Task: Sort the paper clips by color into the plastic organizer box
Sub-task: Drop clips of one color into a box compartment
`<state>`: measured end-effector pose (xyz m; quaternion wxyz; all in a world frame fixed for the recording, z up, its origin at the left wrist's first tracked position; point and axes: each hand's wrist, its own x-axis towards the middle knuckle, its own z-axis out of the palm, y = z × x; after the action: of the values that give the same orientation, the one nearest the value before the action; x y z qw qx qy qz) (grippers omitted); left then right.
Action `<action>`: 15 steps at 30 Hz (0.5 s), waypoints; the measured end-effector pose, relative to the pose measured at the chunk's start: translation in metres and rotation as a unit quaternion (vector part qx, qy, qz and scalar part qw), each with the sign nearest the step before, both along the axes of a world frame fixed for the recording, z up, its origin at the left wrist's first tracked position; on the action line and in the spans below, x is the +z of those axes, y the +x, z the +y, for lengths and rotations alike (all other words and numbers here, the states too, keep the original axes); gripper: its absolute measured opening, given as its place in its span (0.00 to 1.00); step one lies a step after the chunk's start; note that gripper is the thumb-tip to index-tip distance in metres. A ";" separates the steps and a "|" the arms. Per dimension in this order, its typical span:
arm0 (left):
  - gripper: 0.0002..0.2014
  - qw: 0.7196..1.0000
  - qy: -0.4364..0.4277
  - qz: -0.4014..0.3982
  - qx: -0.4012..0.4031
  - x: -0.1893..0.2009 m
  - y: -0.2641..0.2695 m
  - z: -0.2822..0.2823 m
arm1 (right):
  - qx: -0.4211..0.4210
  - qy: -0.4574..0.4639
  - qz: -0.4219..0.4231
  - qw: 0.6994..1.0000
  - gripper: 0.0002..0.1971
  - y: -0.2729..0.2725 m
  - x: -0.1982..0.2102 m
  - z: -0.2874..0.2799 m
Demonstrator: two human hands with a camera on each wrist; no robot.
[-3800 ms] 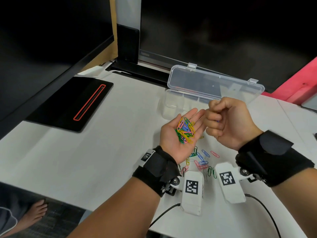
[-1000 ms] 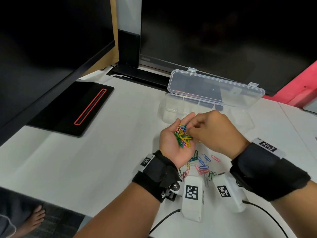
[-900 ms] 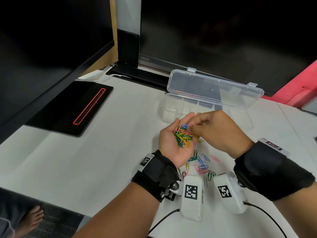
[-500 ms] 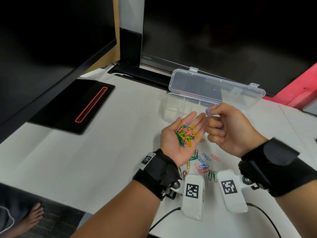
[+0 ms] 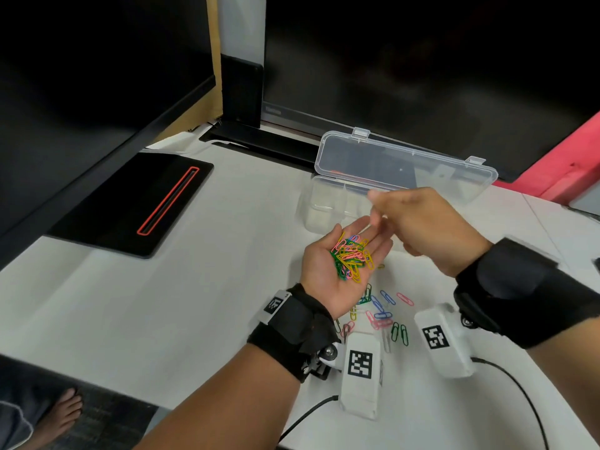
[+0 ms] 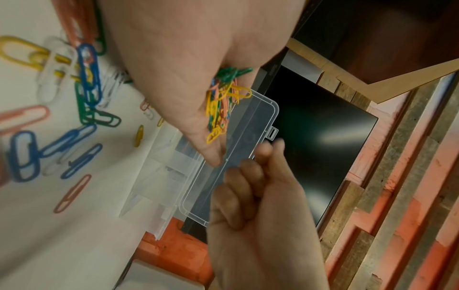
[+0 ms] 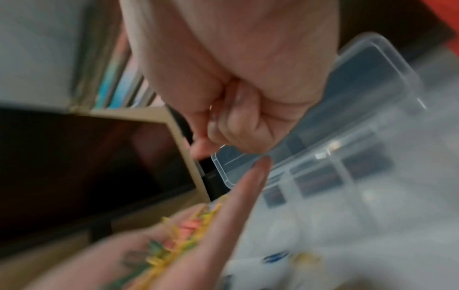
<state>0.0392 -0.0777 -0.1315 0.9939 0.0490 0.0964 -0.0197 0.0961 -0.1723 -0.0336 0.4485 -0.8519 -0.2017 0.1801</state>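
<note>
We are cupping a mixed heap of coloured wire paper clips (image 5: 350,258) in our left hand (image 5: 341,271), palm up and fingers relaxed and nearly straight, just in front of the clear plastic organizer box (image 5: 328,206) with its hinged lid (image 5: 406,167) standing open at the back. Our right hand (image 5: 425,225) is hovering beside the left fingertips and over the near edge of the box, its fingers (image 6: 246,172) curled in toward the thumb; the views are blurred, so we cannot tell whether a clip is pinched between them. More loose clips (image 5: 383,310), blue, pink, green and yellow, are lying on the white surface (image 5: 194,287) below our wrists. As we judge it, we are carrying one picked clip toward a compartment, and most of the sorting is still ahead. To do it well, we are keeping the left palm level so the heap is not sliding off, lowering the right fingertips right over the chosen compartment before letting go, and taking one colour at a time, since tangled clips will likely drag neighbours along.
</note>
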 end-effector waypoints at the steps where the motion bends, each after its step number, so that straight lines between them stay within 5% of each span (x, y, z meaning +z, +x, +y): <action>1: 0.22 1.000 0.000 0.002 -0.002 -0.001 -0.001 0.000 | 0.044 -0.071 -0.075 0.994 0.15 0.002 -0.001 0.000; 3: 0.24 1.000 0.000 -0.006 -0.011 -0.003 -0.002 -0.001 | 0.098 -0.200 -0.176 0.959 0.06 0.006 -0.004 0.000; 5: 0.25 1.000 0.005 -0.005 -0.010 -0.003 -0.003 -0.001 | 0.107 -0.238 -0.172 0.950 0.04 0.006 -0.005 0.001; 15: 0.21 1.000 -0.008 -0.001 -0.014 0.004 -0.006 -0.001 | 0.080 -0.142 -0.096 0.982 0.04 0.004 -0.005 0.003</action>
<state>0.0336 -0.0784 -0.1274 0.9941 0.0423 0.0941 -0.0348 0.0998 -0.1696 -0.0391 0.2857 -0.9012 -0.2841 0.1596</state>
